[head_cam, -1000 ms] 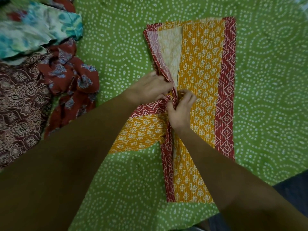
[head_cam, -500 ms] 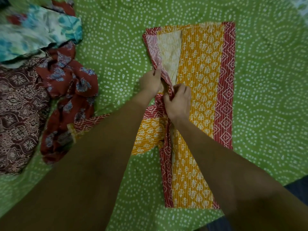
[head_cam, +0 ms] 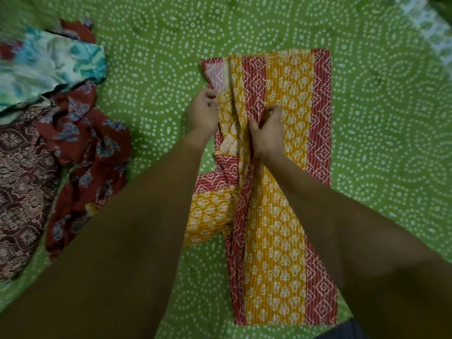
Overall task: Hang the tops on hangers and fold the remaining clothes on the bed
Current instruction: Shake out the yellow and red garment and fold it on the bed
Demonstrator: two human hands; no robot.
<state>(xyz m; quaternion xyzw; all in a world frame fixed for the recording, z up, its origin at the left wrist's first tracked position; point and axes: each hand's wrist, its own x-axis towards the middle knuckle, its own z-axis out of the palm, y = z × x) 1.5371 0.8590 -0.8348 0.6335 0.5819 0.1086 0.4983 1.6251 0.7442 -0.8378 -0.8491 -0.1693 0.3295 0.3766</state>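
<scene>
A: Head view. Where is the garment?

B: Yellow-and-red printed garment [head_cam: 288, 167] lies flat on the green bedsheet [head_cam: 159, 57], centre frame, long axis running 12 to 6. Red border strips down both long edges. A short panel sticks out toward 9 at mid-length.

A: Hands?

B: Left hand [head_cam: 203, 113] at the garment's 9 o'clock edge, near the top; grip pinched together on the folded-in fabric edge. Right hand [head_cam: 267, 133] just beside it toward 3, resting on the centre of the garment; grip clamped on a red strip, fabric bunched under the fingers.

A: Other clothes?

B: Pile at 9 to 10 o'clock, well apart from the garment: teal floral piece [head_cam: 49, 67] on top, rust-red floral piece [head_cam: 85, 148] below it, maroon patterned piece [head_cam: 22, 182] at the far edge. No hangers in view.
</scene>
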